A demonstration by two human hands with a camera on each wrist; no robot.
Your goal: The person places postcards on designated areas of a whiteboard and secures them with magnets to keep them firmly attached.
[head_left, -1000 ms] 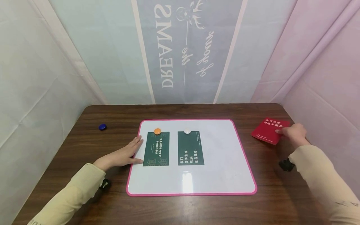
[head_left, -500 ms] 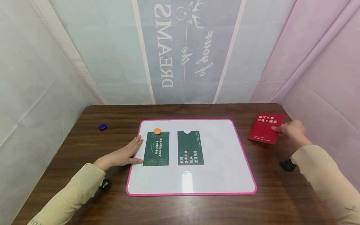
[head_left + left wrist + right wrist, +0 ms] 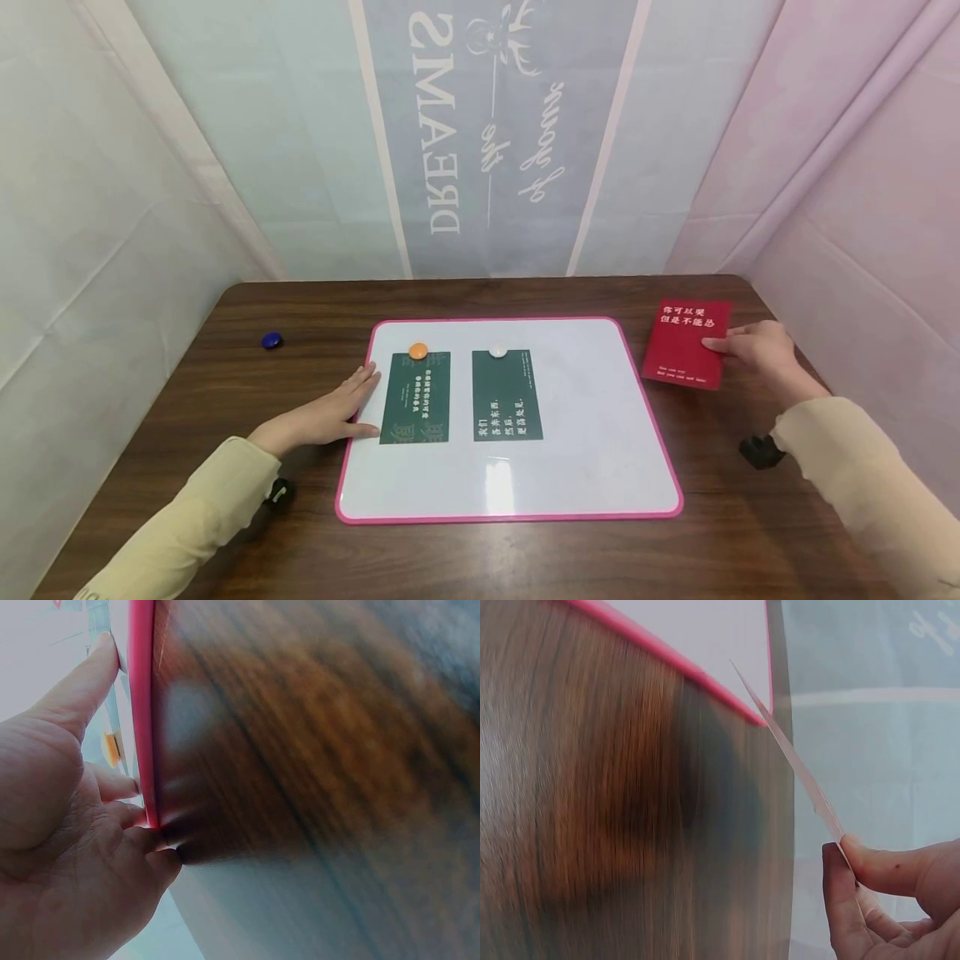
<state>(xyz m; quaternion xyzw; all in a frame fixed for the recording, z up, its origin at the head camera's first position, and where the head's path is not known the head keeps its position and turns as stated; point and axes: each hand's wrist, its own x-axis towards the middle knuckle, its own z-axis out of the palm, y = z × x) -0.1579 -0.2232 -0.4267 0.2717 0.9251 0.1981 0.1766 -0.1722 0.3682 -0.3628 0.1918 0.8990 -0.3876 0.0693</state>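
My right hand (image 3: 761, 350) pinches a red card (image 3: 684, 343) with white lettering by its right edge, thumb on top. In the right wrist view the card (image 3: 799, 769) is seen nearly edge-on, raised off the table between thumb and fingers. My left hand (image 3: 318, 417) rests with straight, spread fingers on the left edge of a pink-rimmed whiteboard (image 3: 592, 450). On the board lie two green cards, a left one (image 3: 416, 400) under an orange round magnet (image 3: 417, 351) and a right one (image 3: 504, 400) under a white round magnet (image 3: 498, 351).
A blue round magnet (image 3: 272, 340) lies on the dark wooden table (image 3: 480, 558), left of the board. Fabric curtains (image 3: 300, 167) enclose the table at the back and both sides.
My right hand has carried the red card leftward to the whiteboard's right side, and the card has turned a little straighter. My left hand has stayed in place.
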